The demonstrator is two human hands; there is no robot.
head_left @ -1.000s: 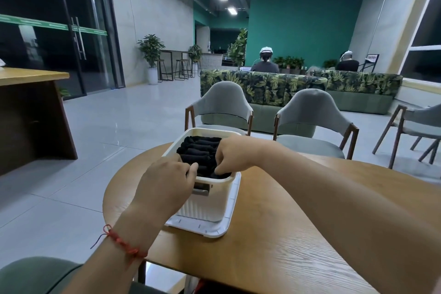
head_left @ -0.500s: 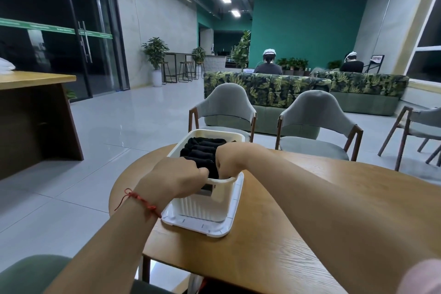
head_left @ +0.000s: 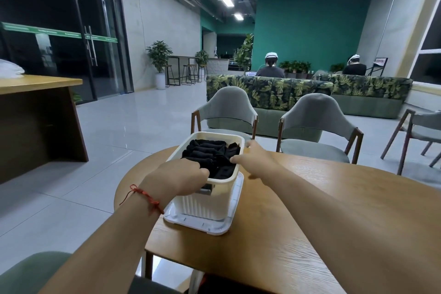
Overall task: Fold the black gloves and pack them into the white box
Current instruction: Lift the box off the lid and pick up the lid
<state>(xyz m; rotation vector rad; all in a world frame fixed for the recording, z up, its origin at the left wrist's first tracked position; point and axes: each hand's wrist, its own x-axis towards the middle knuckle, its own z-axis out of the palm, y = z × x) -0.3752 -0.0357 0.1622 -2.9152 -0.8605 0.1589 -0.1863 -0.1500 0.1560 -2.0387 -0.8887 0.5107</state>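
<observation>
While the white ribbed plastic box (head_left: 207,200) stands on a flat white plastic lid (head_left: 214,228) near the edge of the round light-wood counter (head_left: 310,210), the folded black fabric gloves (head_left: 210,153) lie packed inside it in rolled rows, filling it almost to the rim. The left hand (head_left: 176,179), with a red string bracelet (head_left: 145,197) on its wrist, sits at the box's near left corner, its fingers curled down over the rim against the gloves. Its grip is clenched, but I cannot tell whether it pinches fabric or only presses. The right hand (head_left: 259,161) reaches across the right rim with its grip released, fingers stretched out and the thumb tip at the gloves. Two grey upholstered chairs (head_left: 226,105) stand beyond the counter.
</observation>
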